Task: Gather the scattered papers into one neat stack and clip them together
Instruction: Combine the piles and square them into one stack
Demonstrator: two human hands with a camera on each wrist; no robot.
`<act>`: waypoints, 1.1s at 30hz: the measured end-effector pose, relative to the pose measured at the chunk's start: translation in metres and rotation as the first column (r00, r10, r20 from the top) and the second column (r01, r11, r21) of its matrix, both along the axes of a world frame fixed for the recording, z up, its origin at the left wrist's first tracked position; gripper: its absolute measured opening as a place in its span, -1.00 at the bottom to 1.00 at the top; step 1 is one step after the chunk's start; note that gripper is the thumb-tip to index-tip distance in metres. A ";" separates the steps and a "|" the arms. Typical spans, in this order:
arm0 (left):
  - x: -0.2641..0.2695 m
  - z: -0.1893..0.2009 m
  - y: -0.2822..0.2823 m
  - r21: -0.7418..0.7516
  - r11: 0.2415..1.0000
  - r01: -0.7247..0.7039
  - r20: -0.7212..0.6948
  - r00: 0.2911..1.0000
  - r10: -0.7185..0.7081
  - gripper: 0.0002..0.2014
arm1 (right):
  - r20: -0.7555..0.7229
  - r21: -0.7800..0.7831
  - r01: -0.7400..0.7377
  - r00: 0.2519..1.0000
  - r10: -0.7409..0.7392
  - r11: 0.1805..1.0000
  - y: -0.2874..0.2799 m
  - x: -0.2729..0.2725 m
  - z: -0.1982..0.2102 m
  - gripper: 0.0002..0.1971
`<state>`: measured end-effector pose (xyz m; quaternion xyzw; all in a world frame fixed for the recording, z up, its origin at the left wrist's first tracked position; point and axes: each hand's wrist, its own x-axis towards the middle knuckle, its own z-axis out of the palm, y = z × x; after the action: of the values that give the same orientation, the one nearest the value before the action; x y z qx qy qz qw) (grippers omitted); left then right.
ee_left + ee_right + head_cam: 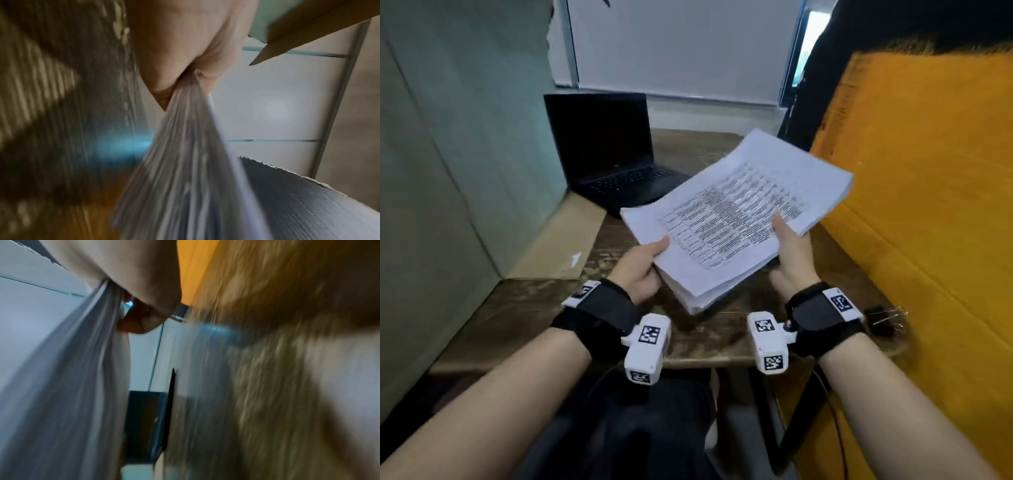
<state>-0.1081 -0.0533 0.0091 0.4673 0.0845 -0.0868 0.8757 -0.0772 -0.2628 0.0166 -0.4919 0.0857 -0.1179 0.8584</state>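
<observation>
**Both hands on the stack, clip not yet used**

Gripping the papers (726, 219) from either side, I have the whole stack lifted off the table (524, 308) and tilted, far edge higher. On the left, my left hand (642, 270) pinches the near-left edge, thumb on top, fingers underneath. In the middle the sheets look gathered but not squared: the lower pages near me fan out past the top ones. On the right, my right hand (789, 260) holds the near-right edge the same way, thumb on the printed page. Further right, a black binder clip (883, 320) lies on the table beside my right wrist. I judge gathering is done and squaring is in hand. Next I should tap the edges flush on the table, then free the right hand for the clip.
</observation>
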 end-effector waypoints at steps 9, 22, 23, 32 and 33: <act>0.000 0.015 0.060 0.282 0.957 -0.075 0.230 0.973 0.009 -0.64 | -0.260 -0.408 -0.436 0.898 0.356 0.802 -0.089 -0.004 0.008 -0.61; 0.007 0.013 0.040 0.438 0.780 -0.446 0.380 0.879 0.288 -0.75 | -0.008 -0.571 -0.091 0.994 0.105 0.816 -0.067 -0.016 0.016 -0.84; 0.009 0.013 0.035 0.453 0.763 -0.461 0.338 0.881 0.331 -0.80 | -0.010 -0.566 -0.072 0.997 0.081 0.821 -0.065 -0.016 0.015 -0.83; 0.026 0.039 0.049 0.476 0.768 -0.429 0.400 0.883 0.245 -0.90 | -0.049 -0.457 -0.176 0.984 0.173 0.872 -0.068 -0.015 0.047 -0.76; 0.024 0.030 0.050 0.505 0.774 -0.382 0.349 0.911 0.222 -0.90 | -0.078 -0.484 -0.244 0.968 0.237 0.840 -0.066 -0.020 0.039 -0.78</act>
<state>-0.0844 -0.0038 0.0392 0.6916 0.0611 0.1493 0.7040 -0.0968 -0.3292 0.0555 -0.7008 -0.0030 -0.0234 0.7129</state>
